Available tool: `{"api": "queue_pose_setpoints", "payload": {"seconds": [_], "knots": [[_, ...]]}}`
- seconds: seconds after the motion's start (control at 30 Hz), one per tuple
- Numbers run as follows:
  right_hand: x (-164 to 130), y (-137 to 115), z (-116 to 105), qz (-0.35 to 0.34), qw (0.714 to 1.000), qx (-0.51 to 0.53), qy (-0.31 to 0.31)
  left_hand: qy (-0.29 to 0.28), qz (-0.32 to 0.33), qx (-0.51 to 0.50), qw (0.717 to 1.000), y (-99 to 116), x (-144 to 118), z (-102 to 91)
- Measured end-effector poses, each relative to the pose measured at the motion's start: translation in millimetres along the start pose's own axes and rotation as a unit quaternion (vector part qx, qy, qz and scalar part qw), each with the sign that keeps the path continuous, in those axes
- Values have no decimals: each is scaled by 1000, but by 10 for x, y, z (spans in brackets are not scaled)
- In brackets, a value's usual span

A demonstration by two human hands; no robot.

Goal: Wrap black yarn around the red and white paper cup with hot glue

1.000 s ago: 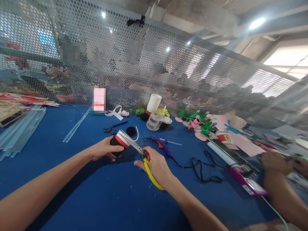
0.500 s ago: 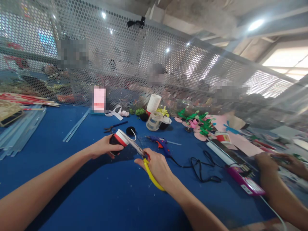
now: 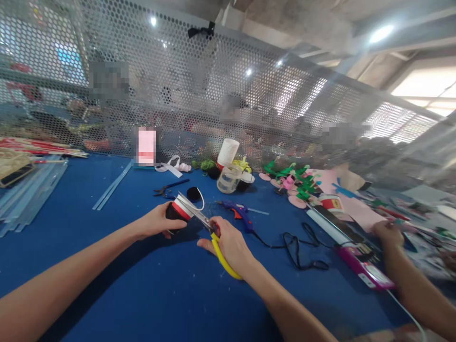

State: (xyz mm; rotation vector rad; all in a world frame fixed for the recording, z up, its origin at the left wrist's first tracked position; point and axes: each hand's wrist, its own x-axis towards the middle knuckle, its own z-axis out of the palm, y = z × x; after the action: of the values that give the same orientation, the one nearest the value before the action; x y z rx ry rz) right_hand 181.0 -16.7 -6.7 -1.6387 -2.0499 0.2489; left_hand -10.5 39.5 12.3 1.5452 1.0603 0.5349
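Both forearms bare from the lower frame edge up to the wrists; no sleeves in view. Left hand (image 3: 156,222) and right hand (image 3: 230,244): no gloves, no rings, no watch or wristband visible. Arms slender, smooth, unmarked. Fingernails short as far as can be told; finer detail too small.

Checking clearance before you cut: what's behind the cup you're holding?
Behind the cup lies a black pompom with a white strip; farther back, dark pliers. The tabletop beneath the cup is hidden.
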Motion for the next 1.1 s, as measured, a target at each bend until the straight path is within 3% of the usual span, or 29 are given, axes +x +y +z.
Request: {"api": "queue_pose_setpoints", "payload": {"seconds": [0.57, 0.67, 0.87, 1.1], "knots": [[-5, -56, -76, 36, 999, -38, -3, 51, 13, 18, 998, -19, 44, -39], [-13, -59, -78, 20, 999, -29, 14, 26, 16, -66, 997, -23, 35, -107], [-10, -39, -74, -21, 1000, -9, 22, -128, -17, -220, 967, -61, -1, -189], [-6, 2, -29, -47, 999, 4, 17, -117, -13, -148, 982, -35, -12, -148]]}}
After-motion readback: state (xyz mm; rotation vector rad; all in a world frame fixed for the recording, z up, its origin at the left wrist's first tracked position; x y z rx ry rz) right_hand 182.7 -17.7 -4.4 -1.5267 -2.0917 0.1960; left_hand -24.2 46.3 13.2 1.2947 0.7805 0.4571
